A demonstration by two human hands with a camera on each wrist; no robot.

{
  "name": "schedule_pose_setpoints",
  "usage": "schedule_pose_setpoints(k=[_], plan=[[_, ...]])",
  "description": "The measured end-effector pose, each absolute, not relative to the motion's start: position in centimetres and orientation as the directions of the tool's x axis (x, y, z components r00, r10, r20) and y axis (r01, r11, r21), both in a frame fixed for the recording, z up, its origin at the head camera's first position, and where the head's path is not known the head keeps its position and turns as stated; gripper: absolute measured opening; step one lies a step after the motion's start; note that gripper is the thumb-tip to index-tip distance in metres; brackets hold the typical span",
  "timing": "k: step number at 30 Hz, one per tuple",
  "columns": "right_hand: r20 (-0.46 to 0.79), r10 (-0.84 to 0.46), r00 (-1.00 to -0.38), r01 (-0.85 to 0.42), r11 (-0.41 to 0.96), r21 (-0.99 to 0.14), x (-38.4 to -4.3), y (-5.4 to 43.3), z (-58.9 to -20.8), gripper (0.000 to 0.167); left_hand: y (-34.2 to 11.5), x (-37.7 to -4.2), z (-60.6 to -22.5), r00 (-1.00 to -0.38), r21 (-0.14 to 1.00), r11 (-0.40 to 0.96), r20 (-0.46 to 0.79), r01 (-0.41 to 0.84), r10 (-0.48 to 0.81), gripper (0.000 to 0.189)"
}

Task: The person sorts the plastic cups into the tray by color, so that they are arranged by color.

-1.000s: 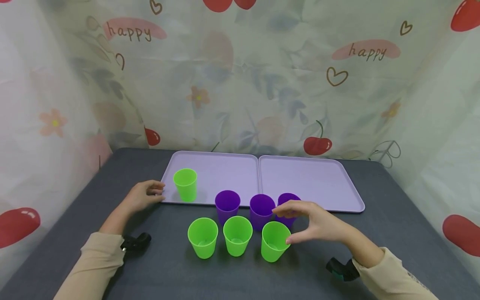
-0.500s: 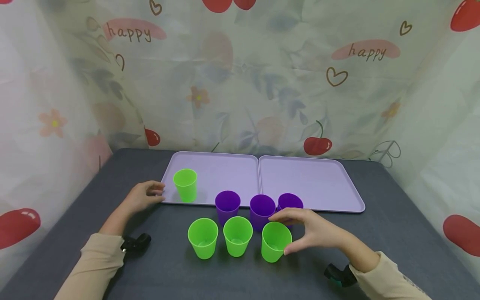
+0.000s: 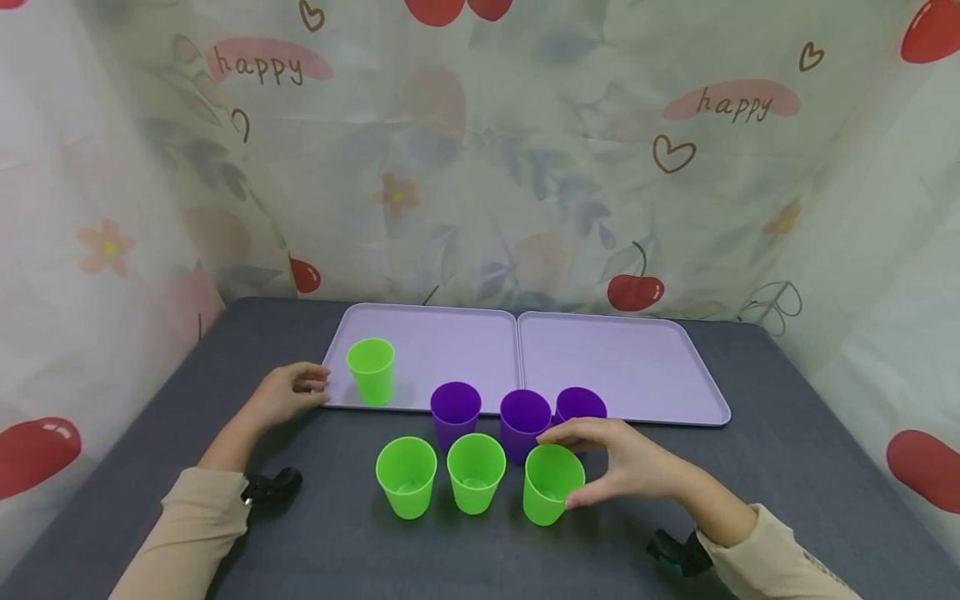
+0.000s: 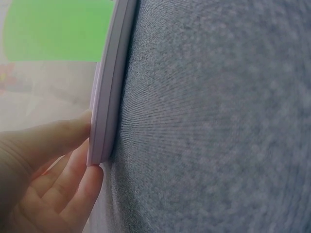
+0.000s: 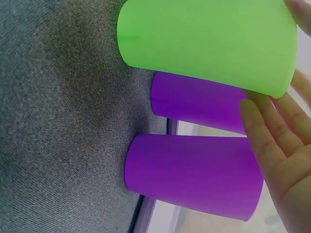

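Observation:
My right hand [image 3: 637,462] is at the rightmost green cup [image 3: 553,485], thumb on its near side and fingers behind its rim. That cup stands upright on the table, as the right wrist view also shows. Two more green cups, one in the middle [image 3: 476,473] and one at left [image 3: 406,477], complete the front row. Behind them stand three purple cups [image 3: 455,415], the right one partly hidden by my fingers. At the left tray [image 3: 450,350], my left hand [image 3: 283,392] touches the near-left corner; thumb and fingertips meet the rim [image 4: 103,121]. Another green cup [image 3: 371,372] stands on this tray.
A second lilac tray [image 3: 615,362] adjoins the left one. Both lie at the back of the dark cloth-covered table [image 3: 315,542]. A printed curtain [image 3: 480,167] encloses the back and sides. A black device [image 3: 678,552] is worn at each wrist.
My right hand has lowered and come nearer, closing in around the rightmost green cup. It hardly moves in the last half second. My left hand and the cups stay in place.

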State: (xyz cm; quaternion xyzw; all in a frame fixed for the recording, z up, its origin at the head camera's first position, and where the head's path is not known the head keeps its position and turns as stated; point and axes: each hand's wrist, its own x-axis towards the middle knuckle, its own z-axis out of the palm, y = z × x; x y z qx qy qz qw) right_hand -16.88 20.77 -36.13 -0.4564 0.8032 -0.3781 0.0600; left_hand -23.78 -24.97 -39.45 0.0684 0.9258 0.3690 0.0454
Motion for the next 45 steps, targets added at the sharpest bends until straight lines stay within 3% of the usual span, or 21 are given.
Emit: schedule_pose_setpoints(k=[16, 27, 37, 45], plan=[[0.262, -0.744, -0.614, -0.673, 0.321, -0.666, -16.7, 21.3, -33.8, 0.057, -25.3, -24.2, -39.9, -0.988, 0.684, 0.724, -0.028, 0.093, 0.154, 0.042], [0.323, -0.732, -0.599, -0.709, 0.299, -0.639, -16.7, 21.8, -31.7, 0.06, -25.3, -24.3, -39.9, -0.986, 0.682, 0.726, -0.048, 0.083, 0.158, 0.043], [0.326, -0.701, -0.634, -0.7, 0.34, -0.628, -16.8, 22.3, -30.4, 0.061, -25.3, -24.2, -39.8, -0.987, 0.685, 0.724, -0.047, 0.079, 0.152, 0.044], [0.399, -0.701, -0.591, -0.754, 0.302, -0.584, -17.0, 22.4, -29.4, 0.062, -25.4, -24.3, -39.8, -0.986, 0.691, 0.717, -0.042, 0.089, 0.163, 0.044]])
